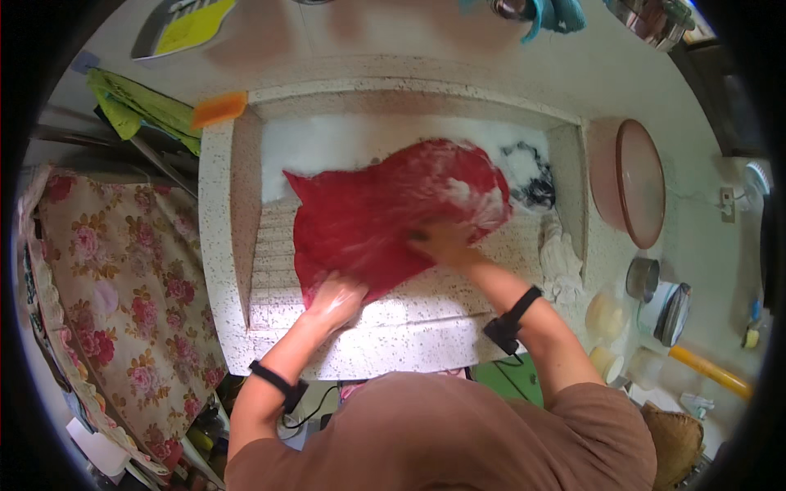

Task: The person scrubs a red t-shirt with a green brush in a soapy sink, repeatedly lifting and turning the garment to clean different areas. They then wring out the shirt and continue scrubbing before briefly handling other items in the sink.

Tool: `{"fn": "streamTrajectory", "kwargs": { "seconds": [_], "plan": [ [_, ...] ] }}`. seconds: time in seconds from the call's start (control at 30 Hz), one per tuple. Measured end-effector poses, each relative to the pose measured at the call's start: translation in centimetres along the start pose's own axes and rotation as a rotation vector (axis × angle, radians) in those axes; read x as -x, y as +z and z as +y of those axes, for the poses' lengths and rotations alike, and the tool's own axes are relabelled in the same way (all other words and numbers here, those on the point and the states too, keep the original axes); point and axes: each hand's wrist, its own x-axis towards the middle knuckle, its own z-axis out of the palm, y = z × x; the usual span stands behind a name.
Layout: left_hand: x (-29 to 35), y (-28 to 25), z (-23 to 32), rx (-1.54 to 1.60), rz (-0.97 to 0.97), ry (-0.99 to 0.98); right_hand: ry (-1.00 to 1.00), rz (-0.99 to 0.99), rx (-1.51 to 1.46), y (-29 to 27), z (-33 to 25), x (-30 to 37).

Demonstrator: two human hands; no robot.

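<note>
A wet red cloth (368, 209) lies spread over the ribbed slope of a speckled stone wash sink (221, 270), with white suds on its right part. My left hand (337, 296), wet and soapy, is closed on the cloth's near edge and presses it against the slope. Farther right, my right hand (449, 245) is over the lower right of the cloth, smeared by motion. Something dark shows at its fingertips, too blurred to name. Whether those fingers are closed cannot be made out.
Whitish water stands at the sink's far side, with a dark wet cloth (536, 184) at the right. A pale crumpled cloth (560, 260) lies below it. An orange block (219, 109) rests on the left rim. A pinkish basin (640, 184) leans beyond the right rim. Flowered fabric (131, 295) hangs left.
</note>
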Motion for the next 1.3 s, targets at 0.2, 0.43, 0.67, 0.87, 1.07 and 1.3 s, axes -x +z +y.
{"fn": "streamTrajectory", "kwargs": {
  "seconds": [0.2,0.43,0.67,0.87,1.07,1.3],
  "plan": [
    [11.1,-1.6,-2.9,0.033,0.064,0.01,-0.75,0.036,0.096,4.4,-7.4,-2.2],
    [11.2,-2.0,-4.0,0.086,0.059,-0.036,0.008,0.288,0.052,-2.6,9.3,-12.2],
    [9.3,-2.8,-2.9,0.047,0.048,-0.136,-0.305,0.062,-0.278,3.3,-10.0,-1.1],
    [6.9,-3.0,-3.3,0.038,0.031,-0.159,0.174,0.502,0.215,1.0,16.1,-5.7],
    [-7.9,-1.3,-4.3,-0.186,0.398,-0.245,-0.05,0.365,-0.047,1.9,19.3,-10.2],
    [-1.3,2.4,2.7,-0.033,0.181,0.022,-0.657,-0.042,-0.268,3.0,-3.6,-1.6]
  ]
}}
